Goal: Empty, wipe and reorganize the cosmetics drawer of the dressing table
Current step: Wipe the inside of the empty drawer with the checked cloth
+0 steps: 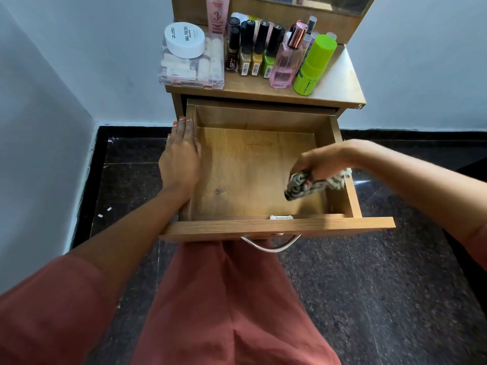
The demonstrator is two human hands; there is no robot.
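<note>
Now the left hand [181, 154] is being laid flat along the left wall of the pulled-out drawer [276, 229], with its fingers straight and released. The right hand [324, 162] is being held bent at the wrist inside the drawer, near its right wall, with the fingers clenched around a patterned cloth [303, 187] low at the drawer floor. Bare floor is being shown between both hands and toward the back wall. The cosmetics [259, 48] are being carried by the surface [340, 83] above.

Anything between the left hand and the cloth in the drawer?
Head view: only bare drawer floor between the left hand on the left wall and the cloth the right hand grips.
</note>
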